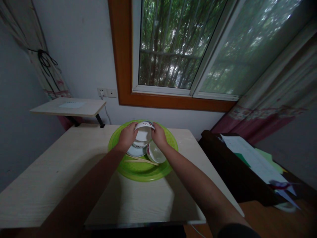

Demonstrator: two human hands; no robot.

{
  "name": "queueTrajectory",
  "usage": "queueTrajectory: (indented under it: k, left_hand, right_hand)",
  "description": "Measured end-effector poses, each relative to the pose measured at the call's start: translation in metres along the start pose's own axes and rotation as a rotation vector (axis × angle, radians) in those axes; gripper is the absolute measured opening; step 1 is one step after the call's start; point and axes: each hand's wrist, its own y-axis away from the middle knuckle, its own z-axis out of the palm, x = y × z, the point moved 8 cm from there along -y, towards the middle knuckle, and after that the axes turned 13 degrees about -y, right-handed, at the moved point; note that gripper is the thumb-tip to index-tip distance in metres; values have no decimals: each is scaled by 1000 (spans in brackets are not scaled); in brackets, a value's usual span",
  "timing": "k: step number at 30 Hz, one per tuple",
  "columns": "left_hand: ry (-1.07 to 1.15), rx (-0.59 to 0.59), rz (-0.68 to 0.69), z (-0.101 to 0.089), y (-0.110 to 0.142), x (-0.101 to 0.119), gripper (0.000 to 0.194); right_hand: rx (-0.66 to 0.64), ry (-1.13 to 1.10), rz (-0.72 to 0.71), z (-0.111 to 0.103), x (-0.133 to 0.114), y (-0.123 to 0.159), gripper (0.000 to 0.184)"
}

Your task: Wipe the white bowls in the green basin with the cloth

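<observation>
Between my two hands a white bowl (pixel 144 133) with a patterned outside is tilted so that its inside faces me. My left hand (pixel 127 135) grips its left rim, and my right hand (pixel 158 135) grips the right rim. Just below it another white bowl (pixel 140 145) shows in part, above a white plate (pixel 136 151). To the right a second patterned bowl (pixel 157 154) leans on its side. Light wooden chopsticks (pixel 141 160) lie in front of the plate. All of these are in a round green basin (pixel 143 173).
The basin stands on a pale wooden table (pixel 61 175). A small raised shelf (pixel 71 107) with a paper on it is at the back left. A dark piece of furniture (pixel 223 165) carrying papers (pixel 252 158) stands right of the table. Behind is a window (pixel 178 46).
</observation>
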Motion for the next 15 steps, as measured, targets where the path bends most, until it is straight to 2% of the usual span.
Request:
queueTrajectory:
  k: [2, 6, 11, 15]
  left_hand:
    - [37, -18, -31, 5, -1, -4, 38]
    - [77, -151, -135, 23, -1, -16, 42]
    - [135, -143, -130, 23, -2, -17, 45]
    - [44, -149, -68, 18, 0, -9, 54]
  right_hand:
    - [49, -70, 65, -2, 13, -2, 33]
    - [81, -166, 112, 0, 25, -3, 23]
    - [-3, -62, 23, 4, 13, -2, 31]
    - [-93, 79, -58, 3, -3, 0, 43]
